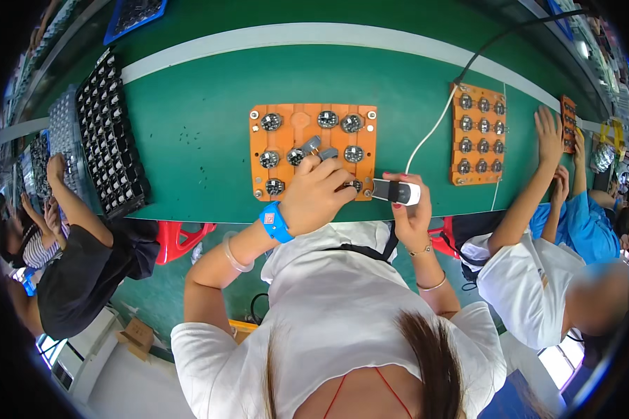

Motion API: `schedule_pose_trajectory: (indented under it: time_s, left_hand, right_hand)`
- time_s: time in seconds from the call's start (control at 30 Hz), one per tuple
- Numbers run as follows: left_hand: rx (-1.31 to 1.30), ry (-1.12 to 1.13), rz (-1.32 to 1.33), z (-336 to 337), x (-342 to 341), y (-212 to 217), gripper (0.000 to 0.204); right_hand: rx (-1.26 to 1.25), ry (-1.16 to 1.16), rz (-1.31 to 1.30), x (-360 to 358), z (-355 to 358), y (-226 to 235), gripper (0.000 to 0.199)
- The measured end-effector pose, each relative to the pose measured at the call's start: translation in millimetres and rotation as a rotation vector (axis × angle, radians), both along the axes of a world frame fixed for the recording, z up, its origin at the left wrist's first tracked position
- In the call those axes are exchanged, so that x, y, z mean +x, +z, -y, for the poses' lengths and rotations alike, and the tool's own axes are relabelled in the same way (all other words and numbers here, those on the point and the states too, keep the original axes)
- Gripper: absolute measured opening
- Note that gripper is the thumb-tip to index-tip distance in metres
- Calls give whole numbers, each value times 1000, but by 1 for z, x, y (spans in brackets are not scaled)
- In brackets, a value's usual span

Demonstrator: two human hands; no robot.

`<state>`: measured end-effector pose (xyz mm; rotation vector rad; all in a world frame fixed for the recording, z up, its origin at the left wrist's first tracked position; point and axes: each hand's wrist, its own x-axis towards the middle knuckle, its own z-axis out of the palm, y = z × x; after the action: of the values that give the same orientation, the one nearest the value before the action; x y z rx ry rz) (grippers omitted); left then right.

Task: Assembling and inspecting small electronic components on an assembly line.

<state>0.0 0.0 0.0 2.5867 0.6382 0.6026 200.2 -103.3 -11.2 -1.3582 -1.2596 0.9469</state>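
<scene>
Left hand: the left hand [319,194] is curled over the lower middle of the orange tray [313,151], fingertips pinched on a small grey part [319,149] just above the knuckles.
Right hand: the right hand [411,216] is wrapped around a white and black handheld tool [396,191], held level at the tray's lower right corner, its dark tip pointing toward the tray.
Wrist: a blue wristband [277,222] and a clear bangle [235,255] sit on the left forearm.
Tray: the orange tray lies flat on the green table [189,126], with round dark parts set in its pockets.
Cord: a white cord [432,130] runs from the tool up across the table.
Neighbours: a second orange tray [478,134] lies to the right, with another person's hand [548,136] beside it; a black tray of small parts [110,133] lies at far left.
</scene>
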Motion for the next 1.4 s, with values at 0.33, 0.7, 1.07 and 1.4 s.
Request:
schedule_pose_trajectory:
  time_s: [0.33, 0.7, 1.07, 1.4]
  left_hand:
    - [-79, 72, 4, 7, 12, 3, 8]
    - [48, 163, 5, 14, 21, 6, 16]
    - [-51, 186, 84, 12, 26, 6, 12]
    - [-371, 263, 125, 10, 27, 41, 10]
  right_hand:
    - [12, -7, 35, 5, -1, 2, 33]
    - [187, -472, -109, -57, -49, -23, 36]
    - [224, -510, -127, -58, -56, -28, 36]
    - [225, -485, -209, -45, -47, -31, 43]
